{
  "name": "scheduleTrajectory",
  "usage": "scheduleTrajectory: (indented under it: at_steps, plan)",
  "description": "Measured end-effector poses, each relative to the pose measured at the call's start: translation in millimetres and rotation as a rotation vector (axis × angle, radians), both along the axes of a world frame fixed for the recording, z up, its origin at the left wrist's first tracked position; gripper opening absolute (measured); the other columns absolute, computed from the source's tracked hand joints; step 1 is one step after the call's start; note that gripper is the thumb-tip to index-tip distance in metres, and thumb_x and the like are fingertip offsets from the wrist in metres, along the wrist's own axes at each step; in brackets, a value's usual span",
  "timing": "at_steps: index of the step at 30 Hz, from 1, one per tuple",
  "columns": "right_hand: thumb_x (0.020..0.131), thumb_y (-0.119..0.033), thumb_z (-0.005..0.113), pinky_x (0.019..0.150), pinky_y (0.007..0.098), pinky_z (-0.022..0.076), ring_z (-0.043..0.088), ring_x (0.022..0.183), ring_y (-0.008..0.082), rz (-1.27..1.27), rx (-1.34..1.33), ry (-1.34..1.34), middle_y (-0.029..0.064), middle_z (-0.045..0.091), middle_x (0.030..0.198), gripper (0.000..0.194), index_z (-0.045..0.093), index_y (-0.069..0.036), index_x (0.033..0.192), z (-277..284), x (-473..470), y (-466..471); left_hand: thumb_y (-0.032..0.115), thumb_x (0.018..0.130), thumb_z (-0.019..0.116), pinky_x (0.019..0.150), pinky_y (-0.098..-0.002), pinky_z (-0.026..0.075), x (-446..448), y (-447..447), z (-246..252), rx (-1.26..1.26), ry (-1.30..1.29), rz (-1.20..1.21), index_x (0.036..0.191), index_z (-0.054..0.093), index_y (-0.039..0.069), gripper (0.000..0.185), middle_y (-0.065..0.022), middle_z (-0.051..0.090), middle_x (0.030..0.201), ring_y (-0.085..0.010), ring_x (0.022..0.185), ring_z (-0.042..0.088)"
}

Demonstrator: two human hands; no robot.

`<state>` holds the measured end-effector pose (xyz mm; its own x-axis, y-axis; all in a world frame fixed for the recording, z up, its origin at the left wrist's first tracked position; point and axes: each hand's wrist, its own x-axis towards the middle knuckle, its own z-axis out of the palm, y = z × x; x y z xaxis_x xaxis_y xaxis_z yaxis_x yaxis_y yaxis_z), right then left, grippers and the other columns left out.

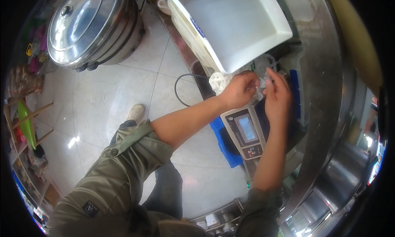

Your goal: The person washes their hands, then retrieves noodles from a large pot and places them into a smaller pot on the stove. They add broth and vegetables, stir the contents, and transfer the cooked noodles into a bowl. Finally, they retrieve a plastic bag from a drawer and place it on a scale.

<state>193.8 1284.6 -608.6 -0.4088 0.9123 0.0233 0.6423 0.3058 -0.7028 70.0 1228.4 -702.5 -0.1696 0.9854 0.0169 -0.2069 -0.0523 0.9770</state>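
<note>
Thin clear plastic film [258,94], apparently a bag, bunches between my two hands above a digital scale [228,119]. My left hand [240,88] has its fingers curled and pinched on the film. My right hand [278,96] is beside it, thumb and forefinger raised against the film's right side; whether they grip it is unclear. The scale's display [247,128] is lit, and its weighing top is mostly hidden under my hands and the plastic. A crumpled white plastic bag [218,82] lies just left of my left hand.
White plastic tubs [237,27] are stacked beyond my hands. A blue plastic piece [226,146] sits beside the scale. To the right runs a steel counter edge [327,92]. A large lidded metal pot [92,27] stands on the tiled floor [114,89]. A grey cable [176,87] loops by the bench.
</note>
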Motion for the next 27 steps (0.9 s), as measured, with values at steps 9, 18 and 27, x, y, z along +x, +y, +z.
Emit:
scheduleTrajectory:
  at_steps: [9,18,27]
  plan:
    - [0.092,-0.002,0.061,0.056,0.0257,0.0456,0.061,0.060,0.0116,0.020,-0.465,-0.247,0.0091,0.068,0.073,0.008,0.065,0.004,0.093,6,7,24,-0.003,0.087,0.062,0.083,-0.0365,0.052,0,-19,-4,0.010,-0.050,0.098,0.103,0.063,0.000,0.016,-0.0155,0.066,0.102,-0.0256,0.093,0.065]
    - [0.101,-0.009,0.061,0.051,0.0305,0.0467,0.062,0.053,0.0151,-0.057,-0.092,-0.250,0.0101,0.066,0.070,0.009,0.063,0.000,0.098,18,11,-9,0.004,0.085,0.068,0.081,-0.0462,0.052,-8,-2,-2,0.162,0.206,0.017,0.102,0.064,0.002,0.018,-0.0189,0.065,0.098,-0.0401,0.093,0.065]
    - [0.100,-0.010,0.061,0.061,0.0399,0.0529,0.069,0.065,0.0315,-0.051,0.067,-0.308,0.0187,0.068,0.076,0.009,0.063,-0.002,0.099,19,8,-12,0.013,0.087,0.067,0.079,-0.0490,0.053,-12,0,10,0.179,0.404,0.012,0.098,0.062,0.002,0.016,-0.0190,0.066,0.096,-0.0414,0.092,0.066]
